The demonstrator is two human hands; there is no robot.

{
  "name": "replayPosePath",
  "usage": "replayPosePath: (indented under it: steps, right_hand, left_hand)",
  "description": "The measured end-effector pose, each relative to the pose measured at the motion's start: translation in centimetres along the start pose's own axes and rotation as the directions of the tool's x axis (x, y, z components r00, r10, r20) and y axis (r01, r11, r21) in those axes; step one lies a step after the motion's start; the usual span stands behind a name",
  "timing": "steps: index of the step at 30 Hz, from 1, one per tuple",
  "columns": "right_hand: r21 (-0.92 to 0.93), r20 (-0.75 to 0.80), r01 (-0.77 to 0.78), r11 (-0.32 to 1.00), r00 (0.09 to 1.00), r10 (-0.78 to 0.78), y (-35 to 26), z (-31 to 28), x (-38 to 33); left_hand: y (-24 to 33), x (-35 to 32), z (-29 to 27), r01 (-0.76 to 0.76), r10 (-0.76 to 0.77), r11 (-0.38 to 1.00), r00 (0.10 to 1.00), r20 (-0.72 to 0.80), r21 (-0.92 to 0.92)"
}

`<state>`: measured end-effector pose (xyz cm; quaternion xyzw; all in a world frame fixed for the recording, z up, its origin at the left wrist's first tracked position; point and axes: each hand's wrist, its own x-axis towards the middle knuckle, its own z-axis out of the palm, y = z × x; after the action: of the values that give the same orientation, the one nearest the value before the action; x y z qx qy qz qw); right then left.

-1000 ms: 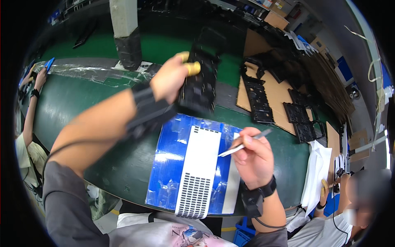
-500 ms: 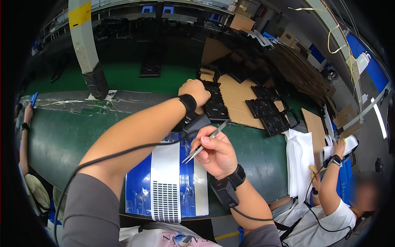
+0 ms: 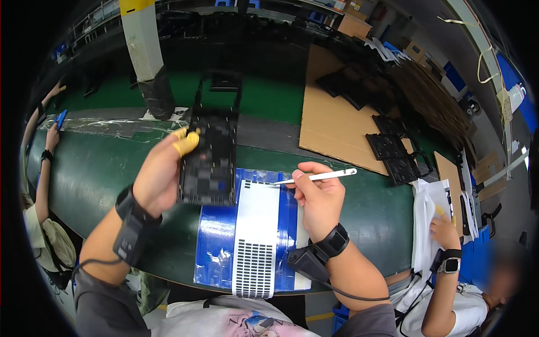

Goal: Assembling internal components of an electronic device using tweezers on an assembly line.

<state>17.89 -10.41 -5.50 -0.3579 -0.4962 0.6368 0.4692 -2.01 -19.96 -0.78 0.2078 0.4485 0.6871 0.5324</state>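
The person's left hand (image 3: 160,180) is gripping a black plastic part (image 3: 209,163) along its left side, with yellow covers (image 3: 187,145) showing on the fingertips. The part is hanging over the far left corner of a blue board (image 3: 213,247) and is hiding that corner from me. The right hand (image 3: 321,205) is pinching slim pale tweezers (image 3: 328,176) between thumb and fingers, and their point is reaching the far right edge of a white label strip (image 3: 257,216); whether it is touching, I cannot tell. The strip is lying lengthwise on the board, carrying rows of small black labels (image 3: 255,269) at its near end and a few at its far end. The right hand and wrist are covering some of the board's right side.

The board is resting at the near edge of a dark green surface (image 3: 365,219). Farther off to the right, more black parts (image 3: 391,149) are lying on a cardboard sheet (image 3: 325,121). White sheets (image 3: 424,224) are drooping nearer by, with a co-worker's hand (image 3: 444,231) beside them. At the far left, another person's hand (image 3: 52,137) is holding something blue (image 3: 60,118). A pale pillar (image 3: 143,48), dark around its foot, is standing beyond the left hand, blocking part of the background.
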Motion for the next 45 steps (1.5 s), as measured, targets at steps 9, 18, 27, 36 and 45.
replayPosePath:
  steps: [9, 18, 27, 36, 45]
  right_hand:
    - [-0.032, -0.077, -0.009, 0.999, 0.997, 0.007, 0.9, -0.9, 0.2]
    - [-0.03, -0.081, -0.047, 0.998, 0.996, 0.045, 0.8, -0.8, 0.4]
    - [0.089, -0.027, -0.084, 0.992, 0.996, 0.087, -0.3, 0.1, -0.9]
    - [0.042, 0.195, -0.029, 0.999, 0.981, 0.02, -1.4, 2.5, -6.2]
    - [0.068, 0.188, -0.004, 0.998, 0.982, -0.009, -0.9, 2.8, -6.3]
  left_hand:
    - [-3.7, -1.9, -0.5, 0.034, -0.034, 0.997, 0.999, -0.005, -0.065]
    - [-3.3, -2.5, -1.2, 0.097, -0.103, 0.984, 0.994, -0.034, -0.147]
    - [-3.8, -2.8, -0.1, 0.084, -0.087, 0.969, 0.996, -0.004, -0.232]
    - [-4.8, -3.8, 0.8, 0.192, -0.144, 0.92, 0.976, 0.161, -0.343]
    - [-4.8, -3.9, 0.6, 0.159, -0.108, 0.92, 0.981, 0.159, -0.357]
